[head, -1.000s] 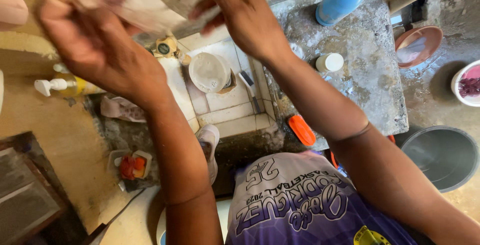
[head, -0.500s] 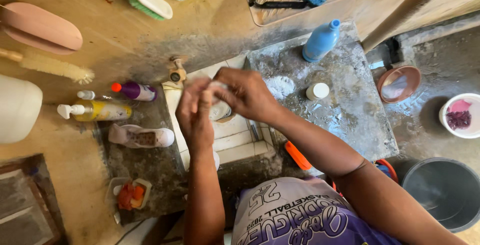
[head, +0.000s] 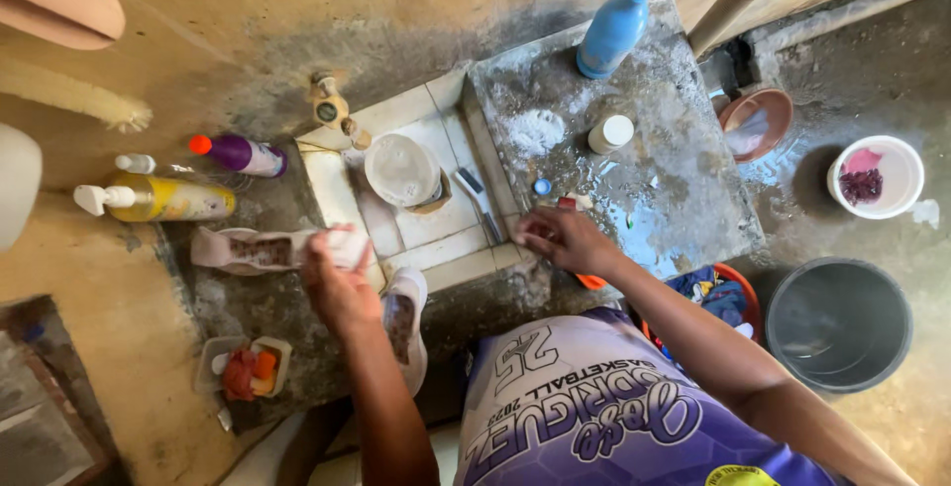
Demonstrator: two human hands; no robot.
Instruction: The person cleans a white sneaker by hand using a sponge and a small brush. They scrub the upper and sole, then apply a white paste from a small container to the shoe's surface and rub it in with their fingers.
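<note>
Left hand (head: 335, 283) is closed around a white shoe (head: 260, 248) lying sideways on the wet counter (head: 634, 199), left of the tiled basin (head: 421, 214). Right hand (head: 560, 238) is curled at the basin's right edge, fingers bent; can't tell if I'm gripping anything. A second shoe (head: 401, 323) sits below the basin, a blue bottle (head: 612, 30) stands far back.

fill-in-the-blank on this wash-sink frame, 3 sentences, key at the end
1. The left hand grips the end of a pale ____ lying on the ledge left of the tiled basin.
2. The tall bottle standing at the back of the stone slab is ____ in colour.
3. The small cylindrical container on the slab has a ____ lid.

Missing words: shoe; blue; white
</note>
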